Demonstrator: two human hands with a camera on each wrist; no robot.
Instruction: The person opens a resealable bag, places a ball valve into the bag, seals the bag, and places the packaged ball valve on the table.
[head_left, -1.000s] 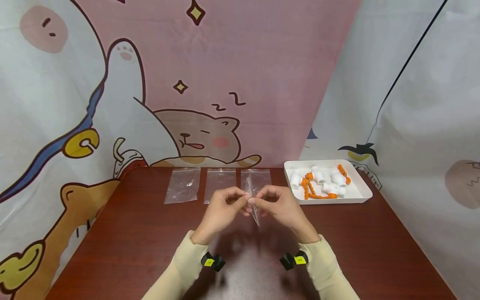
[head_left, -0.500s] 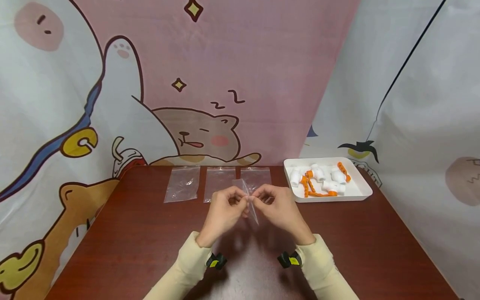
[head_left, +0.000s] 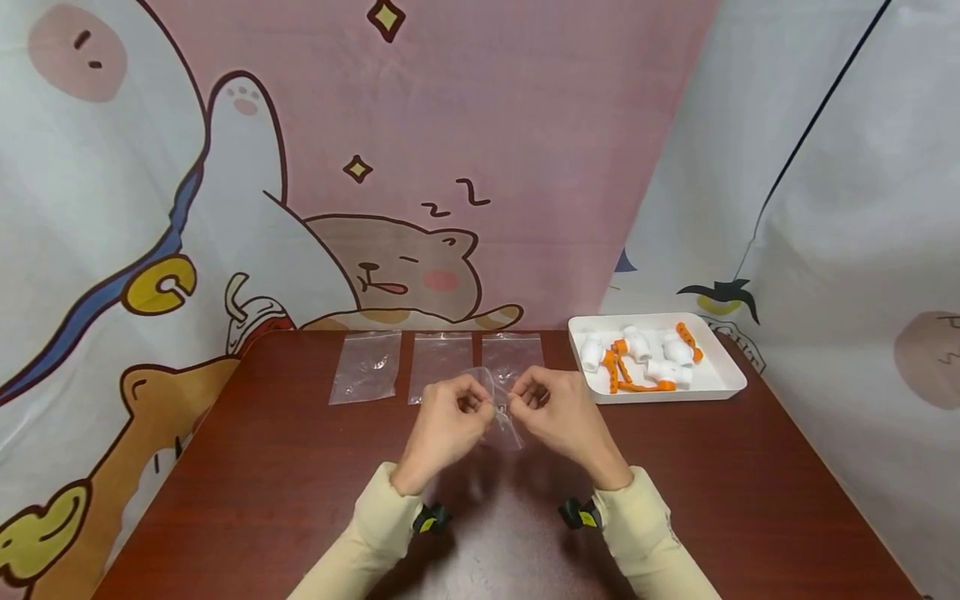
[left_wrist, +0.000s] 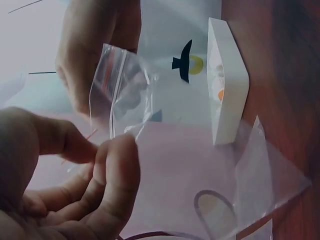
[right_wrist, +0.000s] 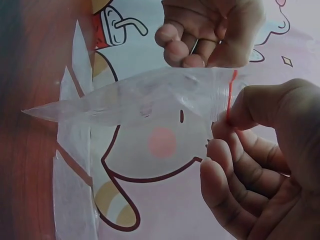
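A clear zip-lock bag (head_left: 504,429) with a red line along its top hangs between both hands above the table. My left hand (head_left: 452,417) pinches one side of the bag near its mouth between thumb and fingers. On the other side, my right hand (head_left: 558,414) pinches the same top edge; in the right wrist view, the bag (right_wrist: 150,97) stretches away from the thumb and forefinger. A small gap parts the two sets of fingertips, and the mouth looks spread. Nothing can be made out inside the bag.
Three flat clear bags lie in a row at the table's back: a left one (head_left: 366,368), a middle one (head_left: 438,358) and a right one (head_left: 517,350). A white tray (head_left: 720,379) at back right holds several white fittings (head_left: 637,343) with orange handles. A printed cloth (head_left: 555,150) hangs behind.
The fingertips have drawn slightly apart, and the bag's top has spread from a thin edge-on sheet to a wider shape. Both hands keep their hold. The tray and the flat bags stay put.
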